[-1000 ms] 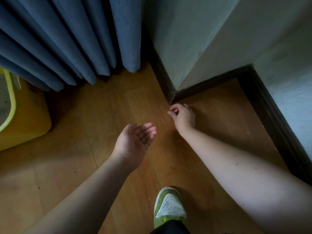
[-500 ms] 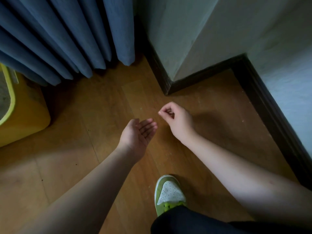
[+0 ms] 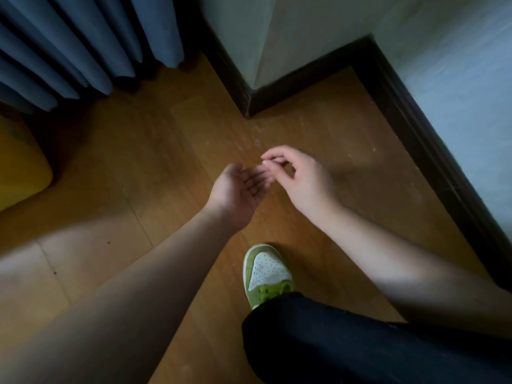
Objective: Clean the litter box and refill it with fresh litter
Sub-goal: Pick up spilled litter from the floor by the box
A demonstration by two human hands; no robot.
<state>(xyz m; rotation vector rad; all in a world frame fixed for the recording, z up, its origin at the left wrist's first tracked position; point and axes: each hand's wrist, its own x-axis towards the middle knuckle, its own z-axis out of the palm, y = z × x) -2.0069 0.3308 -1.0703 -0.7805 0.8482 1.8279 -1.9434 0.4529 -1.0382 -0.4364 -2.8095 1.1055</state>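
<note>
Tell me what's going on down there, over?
Left hand cupped, palm up. Right hand pinched above it; contents too small to see. Yellow litter box at left edge. Specks on floor.

Both forearms are bare, with no sleeves showing. One leg wears dark trousers [image 3: 346,342]. The shoe [image 3: 266,275] is green with a white perforated toe.

The left hand [image 3: 238,189] lies cupped, palm up, above the wooden floor [image 3: 155,162]; the right hand [image 3: 300,176] pinches its fingertips together just above the left fingers.
</note>
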